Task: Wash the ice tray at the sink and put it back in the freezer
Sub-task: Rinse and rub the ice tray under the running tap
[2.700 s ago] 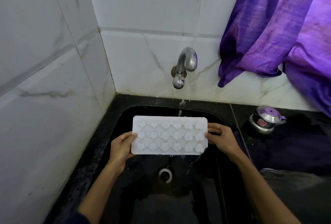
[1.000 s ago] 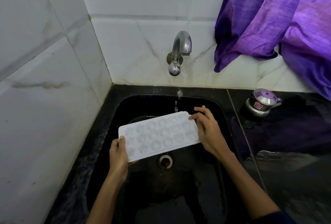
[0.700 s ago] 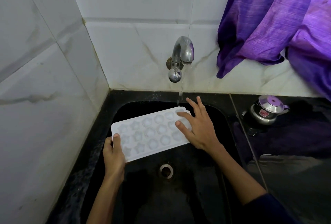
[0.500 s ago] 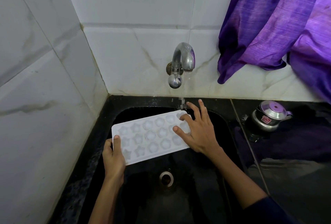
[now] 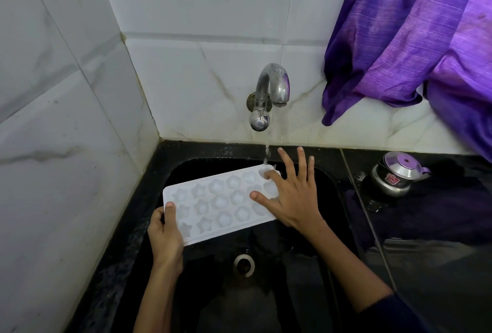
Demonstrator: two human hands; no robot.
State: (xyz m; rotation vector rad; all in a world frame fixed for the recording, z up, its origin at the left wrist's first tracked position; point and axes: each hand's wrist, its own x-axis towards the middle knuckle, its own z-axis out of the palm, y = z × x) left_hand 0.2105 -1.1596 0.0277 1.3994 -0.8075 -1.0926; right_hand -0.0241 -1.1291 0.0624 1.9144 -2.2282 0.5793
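While water is running from the tap (image 5: 269, 93), the left hand (image 5: 165, 234) is gripping the ice tray (image 5: 218, 202) over the sink (image 5: 202, 292), and the right hand (image 5: 292, 196), fingers spread, is pressing its far end.

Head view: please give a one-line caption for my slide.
Left hand holds a white ice tray under the running tap while the right hand rubs it above the black sink.
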